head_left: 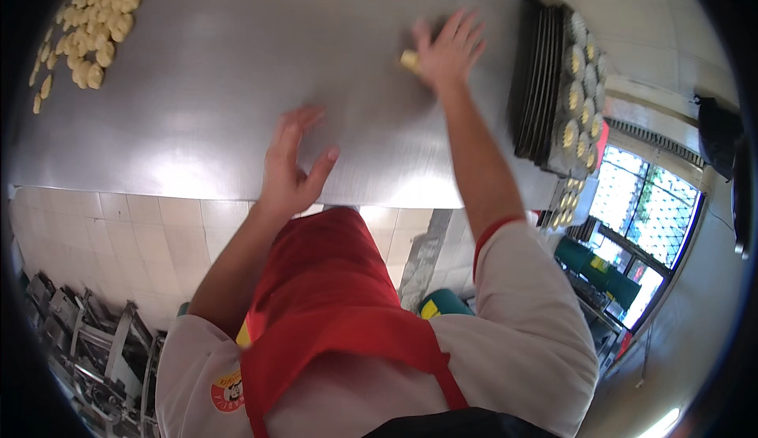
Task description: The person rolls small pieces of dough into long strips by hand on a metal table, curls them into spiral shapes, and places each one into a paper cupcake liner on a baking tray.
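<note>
My right hand is over the metal table, its fingers spread. A small pale yellow piece of dough shows beside and partly under its thumb side; the palm hides the rest. Nearer the front edge, my left hand hovers at or just above the tabletop, fingers slightly bent and thumb apart. Nothing is in it. At the far left of the table lies a heap of pale dough pieces, with a few loose ones at its edge.
On the right end of the table stands a stack of dark trays. Against it, a tray of fluted moulds holds yellow dough. Metal equipment stands at lower left, a green cylinder near the window at right.
</note>
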`<state>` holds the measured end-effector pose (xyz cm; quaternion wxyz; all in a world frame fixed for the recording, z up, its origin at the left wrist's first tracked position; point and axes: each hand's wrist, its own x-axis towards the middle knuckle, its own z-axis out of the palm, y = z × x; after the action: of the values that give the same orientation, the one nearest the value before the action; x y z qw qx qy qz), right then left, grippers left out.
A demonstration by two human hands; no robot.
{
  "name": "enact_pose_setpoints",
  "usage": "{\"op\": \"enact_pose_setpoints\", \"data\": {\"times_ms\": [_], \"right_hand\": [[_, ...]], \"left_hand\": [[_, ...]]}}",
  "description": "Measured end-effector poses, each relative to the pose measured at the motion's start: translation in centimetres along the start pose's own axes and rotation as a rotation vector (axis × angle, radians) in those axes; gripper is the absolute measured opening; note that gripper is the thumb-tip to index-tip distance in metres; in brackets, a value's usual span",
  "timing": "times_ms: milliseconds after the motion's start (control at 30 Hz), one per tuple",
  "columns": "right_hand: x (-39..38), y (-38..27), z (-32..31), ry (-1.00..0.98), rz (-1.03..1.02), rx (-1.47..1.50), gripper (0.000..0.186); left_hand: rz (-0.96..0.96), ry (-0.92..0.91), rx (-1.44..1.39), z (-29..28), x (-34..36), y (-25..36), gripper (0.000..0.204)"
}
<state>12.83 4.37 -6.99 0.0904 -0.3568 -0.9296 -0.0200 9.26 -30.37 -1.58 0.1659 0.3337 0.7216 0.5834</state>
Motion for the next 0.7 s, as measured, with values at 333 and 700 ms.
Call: {"op": "enact_pose_setpoints", "data": {"times_ms": [333,700], "right_hand": [[-23.3,0.5,-2.0,-0.399,-0.127,0.119,0.097],[-1.7,6.6,-0.6,-0.023,-0.200,0.128,0.079]], "left_hand": [[0.183,-0.489,0.014,16.2,-1.7,3.9,0.070],[0.276,-0.092,0.981,17.3,18.9,-3.5,0.074]]}}
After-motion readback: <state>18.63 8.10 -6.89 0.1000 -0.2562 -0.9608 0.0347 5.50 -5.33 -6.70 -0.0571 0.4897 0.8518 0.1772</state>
